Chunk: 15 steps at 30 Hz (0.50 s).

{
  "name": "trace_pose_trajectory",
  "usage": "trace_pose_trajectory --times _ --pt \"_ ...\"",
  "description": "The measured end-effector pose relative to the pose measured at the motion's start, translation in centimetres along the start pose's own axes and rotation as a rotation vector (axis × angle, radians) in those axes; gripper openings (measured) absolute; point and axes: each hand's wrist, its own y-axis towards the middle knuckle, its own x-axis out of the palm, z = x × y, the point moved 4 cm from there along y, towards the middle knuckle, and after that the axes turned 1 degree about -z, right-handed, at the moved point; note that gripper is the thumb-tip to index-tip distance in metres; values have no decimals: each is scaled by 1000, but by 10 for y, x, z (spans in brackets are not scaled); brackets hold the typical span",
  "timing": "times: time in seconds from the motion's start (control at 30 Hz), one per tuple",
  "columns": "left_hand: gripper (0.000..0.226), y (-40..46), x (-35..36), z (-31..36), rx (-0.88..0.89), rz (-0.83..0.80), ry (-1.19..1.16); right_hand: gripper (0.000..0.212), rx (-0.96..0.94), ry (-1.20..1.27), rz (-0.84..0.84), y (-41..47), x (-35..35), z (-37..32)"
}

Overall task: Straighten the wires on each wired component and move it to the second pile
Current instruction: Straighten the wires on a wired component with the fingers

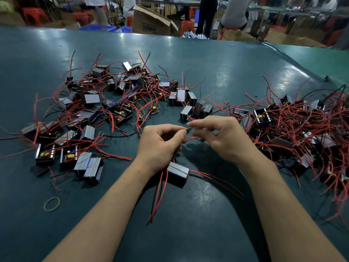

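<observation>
Both hands meet over the table (207, 59), left hand (160, 144) and right hand (222, 140) fingertip to fingertip, pinching a wire (188, 129) between them. One wired component (178, 173) lies just below the left hand's heel, between the forearms, its wires (160, 193) trailing toward the person. A spread pile (105, 103) lies left of and beyond the left hand. A denser pile (302, 129) sits right of the right hand. A rubber band (52, 204) lies near-left, apart from both. A cardboard box (151, 21) stands beyond the table's far edge.
</observation>
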Motion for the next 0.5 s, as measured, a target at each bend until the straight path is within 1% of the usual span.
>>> trace_pose_trajectory --times 0.07,0.2,0.23,0.3,0.33,0.4,0.47,0.5 --pt "15 0 0 0 0 -12 -6 14 -61 -3 35 1 -2 -3" --pt "15 -1 2 2 3 -36 -24 8 -66 -4 14 1 -4 -5" --pt "14 -2 3 3 -1 -44 -41 8 -47 -1 -2 0 -3 -4" --pt "13 -3 4 4 -4 -55 -61 19 8 36 -20 0 0 -5" --pt "12 -3 3 5 0 -58 -63 25 57 85 -23 1 2 -4" --pt "11 -3 2 6 23 -48 -65 35 239 322 -9 2 9 -2" --pt "10 -5 3 8 79 -19 -27 43 518 660 1 1 19 3" --pt "9 -6 4 10 117 -2 17 45 656 810 -21 0 25 6"
